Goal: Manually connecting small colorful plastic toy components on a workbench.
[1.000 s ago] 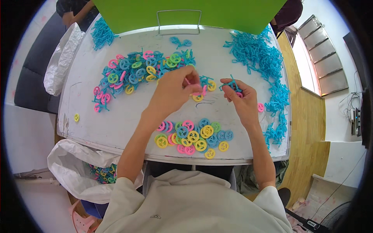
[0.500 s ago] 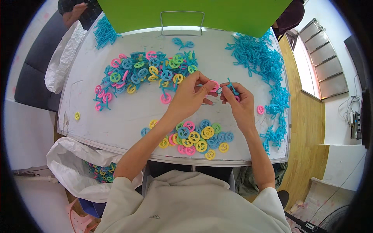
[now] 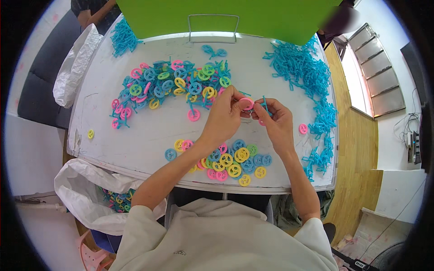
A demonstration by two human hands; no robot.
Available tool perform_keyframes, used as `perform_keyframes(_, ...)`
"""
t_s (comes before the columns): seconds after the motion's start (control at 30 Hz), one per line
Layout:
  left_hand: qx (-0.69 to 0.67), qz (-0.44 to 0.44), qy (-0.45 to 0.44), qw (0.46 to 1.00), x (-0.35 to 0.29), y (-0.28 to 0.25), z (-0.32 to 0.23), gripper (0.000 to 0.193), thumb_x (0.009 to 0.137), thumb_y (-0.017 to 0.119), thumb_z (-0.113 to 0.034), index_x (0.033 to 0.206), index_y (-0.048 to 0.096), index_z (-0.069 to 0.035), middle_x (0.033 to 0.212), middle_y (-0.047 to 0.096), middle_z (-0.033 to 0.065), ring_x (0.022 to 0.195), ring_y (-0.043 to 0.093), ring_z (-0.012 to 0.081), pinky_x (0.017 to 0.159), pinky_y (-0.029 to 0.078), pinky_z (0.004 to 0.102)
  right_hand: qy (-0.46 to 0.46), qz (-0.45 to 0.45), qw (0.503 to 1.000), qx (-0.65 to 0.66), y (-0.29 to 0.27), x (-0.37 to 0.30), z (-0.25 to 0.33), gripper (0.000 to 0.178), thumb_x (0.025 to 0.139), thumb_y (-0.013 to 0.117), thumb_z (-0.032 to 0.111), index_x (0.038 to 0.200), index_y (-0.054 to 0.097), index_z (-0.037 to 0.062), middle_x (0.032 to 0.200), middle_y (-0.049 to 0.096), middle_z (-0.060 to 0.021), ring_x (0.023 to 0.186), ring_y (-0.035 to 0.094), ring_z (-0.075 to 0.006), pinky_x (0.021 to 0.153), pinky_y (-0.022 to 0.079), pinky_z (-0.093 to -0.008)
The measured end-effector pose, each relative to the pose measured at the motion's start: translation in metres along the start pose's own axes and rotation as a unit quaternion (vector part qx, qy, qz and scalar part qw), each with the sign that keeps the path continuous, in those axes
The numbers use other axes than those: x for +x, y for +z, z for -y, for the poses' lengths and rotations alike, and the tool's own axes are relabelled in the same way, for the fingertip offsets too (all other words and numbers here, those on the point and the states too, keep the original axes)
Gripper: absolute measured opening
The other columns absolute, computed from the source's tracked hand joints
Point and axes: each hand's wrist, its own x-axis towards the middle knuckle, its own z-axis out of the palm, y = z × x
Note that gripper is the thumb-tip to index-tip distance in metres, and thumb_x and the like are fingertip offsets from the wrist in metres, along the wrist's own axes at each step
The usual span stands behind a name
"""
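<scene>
My left hand pinches a small pink plastic wheel between thumb and fingers above the middle of the table. Close against it, my right hand grips a blue plastic axle piece that sticks up past the fingertips. A second pink wheel shows partly under the right fingers; whether it sits on the axle is hidden. Fingertips of both hands nearly meet. Below them lies a pile of loose pink, yellow, blue and green wheels.
Joined wheels and axles form a heap at the left. Loose blue axle pieces spread down the table's right side. A green panel stands at the back. An open white sack hangs by the front left edge; another person's arm shows far left.
My two hands have drawn closer together, bringing the pink wheel up to the axle piece. The right hand has shifted slightly left. The person at far left has moved an arm.
</scene>
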Motion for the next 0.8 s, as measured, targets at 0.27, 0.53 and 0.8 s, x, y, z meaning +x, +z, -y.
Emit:
perform_keyframes(0.27,0.206,-0.056,0.148,0.966,-0.007,0.009,0.002,0.011,0.097,0.048,-0.007,0.091,0.045,0.002,0.082,0.056,0.0102,0.076,0.060,0.0163,0.066,0.053,0.0287,0.037,0.009,0.998,0.053,-0.002,0.002,-0.007,0.020,0.091,0.063,0.015,0.104,0.060,-0.0003,0.086,0.066,-0.0052,0.076,0.061,-0.0092,0.065,0.046,-0.0209)
perform_keyframes(0.53,0.090,-0.064,0.089,0.990,-0.003,0.008,-0.008,0.009,0.092,0.054,-0.004,0.094,0.049,0.003,0.080,0.059,0.0109,0.073,0.063,0.0161,0.063,0.054,0.0277,0.033,-0.007,0.997,0.068,0.004,-0.002,0.006,0.022,0.089,0.062,0.005,0.110,0.059,-0.0025,0.088,0.066,-0.0067,0.076,0.063,-0.0101,0.066,0.048,-0.0202)
perform_keyframes(0.8,-0.031,-0.034,0.020,0.999,-0.001,0.004,-0.012,0.011,0.091,0.055,0.001,0.099,0.060,0.007,0.089,0.066,0.0130,0.082,0.066,0.0162,0.073,0.058,0.0267,-0.018,-0.032,0.998,-0.058,-0.002,0.000,0.006,0.017,0.086,0.065,0.004,0.101,0.066,-0.0044,0.082,0.067,-0.0066,0.072,0.064,-0.0099,0.060,0.047,-0.0185)
